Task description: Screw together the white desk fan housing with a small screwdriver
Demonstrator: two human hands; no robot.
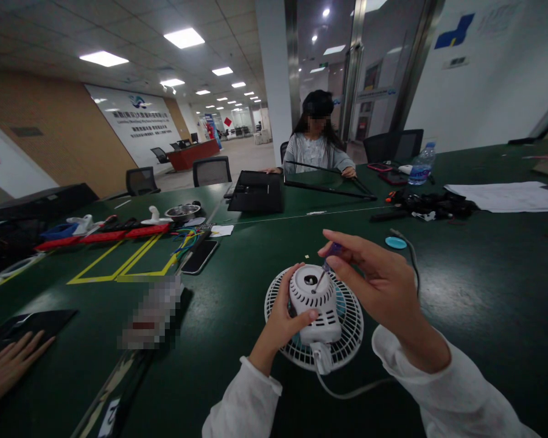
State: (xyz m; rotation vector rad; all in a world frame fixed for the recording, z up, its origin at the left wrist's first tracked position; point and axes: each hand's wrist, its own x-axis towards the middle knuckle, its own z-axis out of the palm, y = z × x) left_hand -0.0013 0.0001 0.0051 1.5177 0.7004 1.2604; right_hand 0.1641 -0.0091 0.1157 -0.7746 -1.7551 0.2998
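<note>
A small white fan (pixel 320 331) lies on the green table with its grille down and the back of its motor housing up. My left hand (pixel 283 316) grips the housing from the left, thumb across its lower side and fingers along its far edge. Between the thumb and fingers of my right hand (pixel 379 280) is a small screwdriver (pixel 333 250) with a purple handle. Its thin shaft slants down to the left, and the tip is at the top of the housing, near a round dark opening. A pale cord (pixel 347 396) runs from the fan's base toward the right.
A phone (pixel 201 257), coloured wires (pixel 185 243) and a metal bowl (pixel 182 211) lie to the left. A blue round lid (pixel 395 243) and a cable (pixel 411 249) are at the right. Across the table sits a person (pixel 315 146); another person's hand (pixel 18 359) rests at far left.
</note>
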